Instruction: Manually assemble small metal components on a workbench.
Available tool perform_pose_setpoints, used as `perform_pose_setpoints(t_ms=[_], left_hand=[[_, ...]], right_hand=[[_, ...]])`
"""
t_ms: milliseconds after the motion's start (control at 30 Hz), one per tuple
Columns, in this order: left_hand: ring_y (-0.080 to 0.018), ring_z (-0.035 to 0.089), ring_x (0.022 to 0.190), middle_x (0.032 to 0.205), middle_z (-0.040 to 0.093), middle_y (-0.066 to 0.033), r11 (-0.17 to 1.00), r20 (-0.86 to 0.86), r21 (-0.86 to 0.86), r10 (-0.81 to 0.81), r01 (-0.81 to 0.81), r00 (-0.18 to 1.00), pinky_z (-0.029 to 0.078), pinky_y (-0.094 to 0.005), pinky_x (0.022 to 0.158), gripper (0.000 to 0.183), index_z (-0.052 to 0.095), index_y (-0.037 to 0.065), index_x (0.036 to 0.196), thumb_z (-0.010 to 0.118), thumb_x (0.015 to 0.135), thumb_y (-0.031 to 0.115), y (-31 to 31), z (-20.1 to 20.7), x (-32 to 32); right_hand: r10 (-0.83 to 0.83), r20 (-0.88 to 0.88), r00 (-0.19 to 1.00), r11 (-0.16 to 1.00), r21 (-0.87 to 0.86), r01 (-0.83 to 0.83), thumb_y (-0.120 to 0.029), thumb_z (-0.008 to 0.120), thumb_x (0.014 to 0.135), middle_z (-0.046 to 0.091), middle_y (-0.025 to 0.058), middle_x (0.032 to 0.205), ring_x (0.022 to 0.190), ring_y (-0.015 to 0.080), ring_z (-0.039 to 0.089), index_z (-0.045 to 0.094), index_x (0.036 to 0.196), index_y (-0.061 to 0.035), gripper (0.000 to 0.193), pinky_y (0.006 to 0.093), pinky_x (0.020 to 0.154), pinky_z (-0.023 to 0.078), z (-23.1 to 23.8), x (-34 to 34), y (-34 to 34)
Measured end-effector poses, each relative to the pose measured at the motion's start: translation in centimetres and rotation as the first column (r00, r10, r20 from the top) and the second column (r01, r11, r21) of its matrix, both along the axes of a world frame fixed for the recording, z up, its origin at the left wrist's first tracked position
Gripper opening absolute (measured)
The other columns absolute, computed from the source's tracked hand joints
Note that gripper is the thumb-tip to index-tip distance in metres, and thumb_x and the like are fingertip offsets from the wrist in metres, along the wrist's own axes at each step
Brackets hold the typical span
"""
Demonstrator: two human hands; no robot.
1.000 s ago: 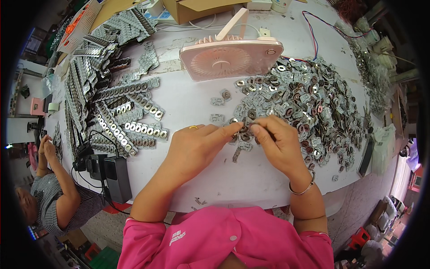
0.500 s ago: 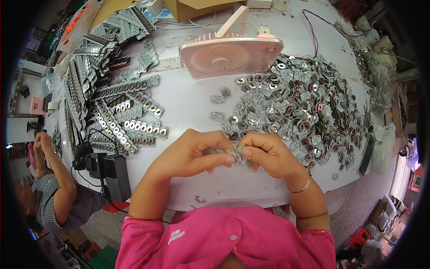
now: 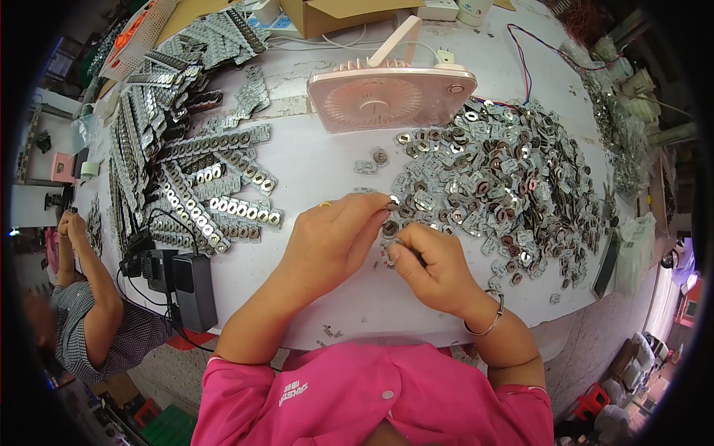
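Note:
My left hand [image 3: 331,241] reaches to the near left edge of a big pile of small metal parts [image 3: 506,186]. Its thumb and fingertips are pinched on a small metal part [image 3: 392,206] there. Close by on the right, my right hand [image 3: 439,271] is closed, fingers curled in. Metal pieces [image 3: 387,255] stick out at its thumb; how many it holds is hidden by the palm. A few loose parts [image 3: 365,166] lie left of the pile. Finished-looking rows of the same parts, joined into strips [image 3: 244,210], are heaped on the left of the white table [image 3: 320,175].
A pink fan [image 3: 390,97] stands behind the pile. A black power unit with cables [image 3: 193,293] sits at the front left edge. A cardboard box [image 3: 335,15] and a white basket [image 3: 137,41] are at the back. Another person [image 3: 104,320] works at the left.
My hands, earlier together over a strip of metal parts, have parted. The left has moved up to the pile's edge; the right has turned and curled around metal pieces. The view shifted slightly.

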State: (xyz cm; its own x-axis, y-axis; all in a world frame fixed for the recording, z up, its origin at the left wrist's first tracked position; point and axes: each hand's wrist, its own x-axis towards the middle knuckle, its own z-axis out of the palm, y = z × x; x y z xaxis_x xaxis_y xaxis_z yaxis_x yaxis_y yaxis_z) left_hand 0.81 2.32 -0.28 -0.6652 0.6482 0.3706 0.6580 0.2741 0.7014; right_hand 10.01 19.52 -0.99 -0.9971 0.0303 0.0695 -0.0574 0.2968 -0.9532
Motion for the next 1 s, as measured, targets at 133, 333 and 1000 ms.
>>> perform_pose_setpoints(t_ms=[133, 333, 1000], left_hand=[[-0.0261, 0.068, 0.07, 0.089, 0.069, -0.0132, 1.0, -0.013, -0.01, -0.005, 0.005, 1.0, 0.054, -0.0333, 0.061, 0.023, 0.062, 0.001, 0.104, 0.07, 0.082, -0.003, -0.1, -0.1, 0.2], [-0.0254, 0.068, 0.069, 0.088, 0.07, -0.0104, 0.999, -0.147, -0.042, -0.007, 0.001, 0.989, 0.053, -0.0328, 0.059, 0.024, 0.063, 0.003, 0.102, 0.071, 0.081, -0.002, 0.4, -0.2, 0.6], [-0.0178, 0.068, 0.085, 0.102, 0.067, -0.0115, 0.998, 0.267, -0.047, -0.022, 0.036, 0.963, 0.055, -0.0277, 0.073, 0.034, 0.068, 0.004, 0.114, 0.068, 0.082, -0.008, -0.5, 0.5, -0.6]], right_hand=[[-0.191, 0.154, 0.969, 0.962, -0.169, 0.216, -0.015, 0.059, 0.096, 0.053, 0.0054, 0.066, 0.057, 0.0117, 0.046, 0.056, 0.085, -0.0015, 0.018, 0.0292, 0.054, 0.04, 0.0, 0.0, 0.8], [-0.18, 0.049, 0.982, 0.983, -0.024, 0.181, -0.018, 0.058, 0.098, 0.05, -0.0006, 0.064, 0.06, 0.0058, 0.042, 0.056, 0.084, -0.002, 0.022, 0.0258, 0.053, 0.038, -0.1, -0.3, 0.6], [-0.231, 0.058, 0.971, 0.965, 0.144, 0.221, -0.017, 0.067, 0.092, 0.061, 0.007, 0.07, 0.062, 0.0144, 0.055, 0.062, 0.088, 0.0, 0.018, 0.0292, 0.058, 0.044, -0.7, -1.2, 2.6]])
